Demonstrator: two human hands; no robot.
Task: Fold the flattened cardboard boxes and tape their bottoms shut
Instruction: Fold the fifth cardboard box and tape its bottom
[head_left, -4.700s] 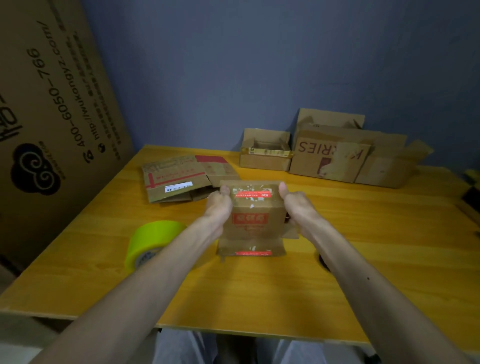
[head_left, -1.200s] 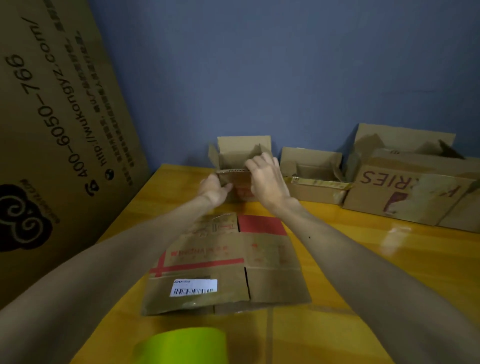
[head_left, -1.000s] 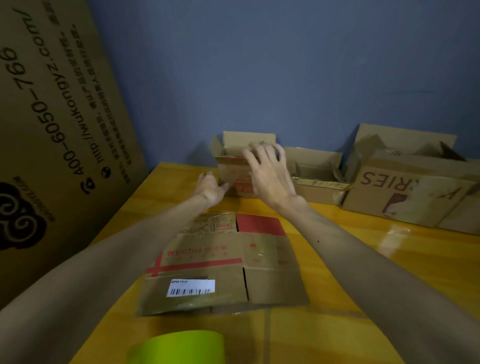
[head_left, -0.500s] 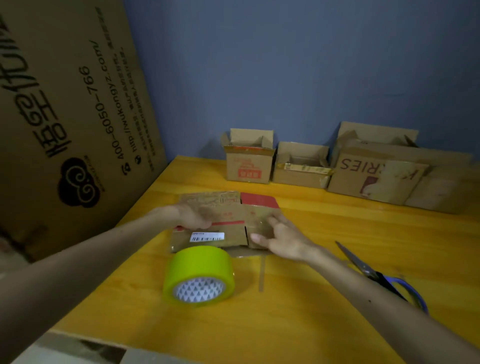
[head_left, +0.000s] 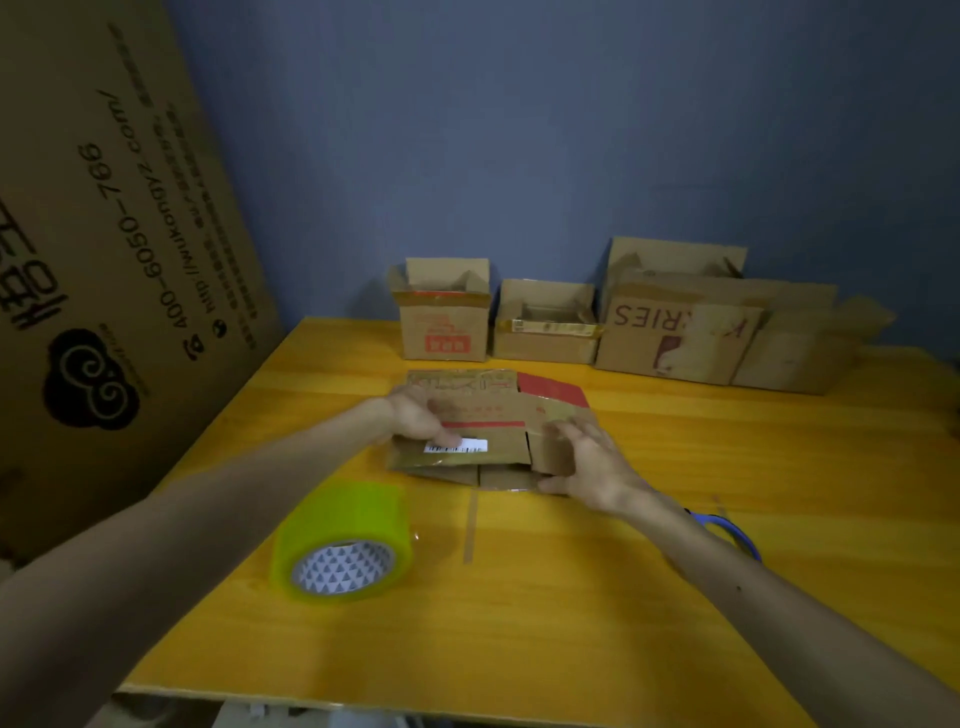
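Observation:
A flattened brown cardboard box (head_left: 493, 415) with red print and a white barcode label lies in the middle of the yellow table (head_left: 571, 597). My left hand (head_left: 421, 418) grips its left edge, the thumb lying on the label. My right hand (head_left: 587, 462) holds its near right flap, fingers on top and thumb under the edge. A roll of yellow-green tape (head_left: 345, 540) lies on its side to the near left of the box. A small folded box (head_left: 444, 312) with a red logo stands open-topped at the back by the wall.
More open cardboard boxes line the back: a low one (head_left: 545, 327), a larger one (head_left: 675, 327) with upside-down lettering, and another (head_left: 800, 348) at the far right. Blue-handled scissors (head_left: 727, 530) lie behind my right forearm. A big printed carton (head_left: 104, 234) leans at the left.
Both hands left the small folded box at the back wall and came back to the flattened box. They now hold its left edge and near right flap.

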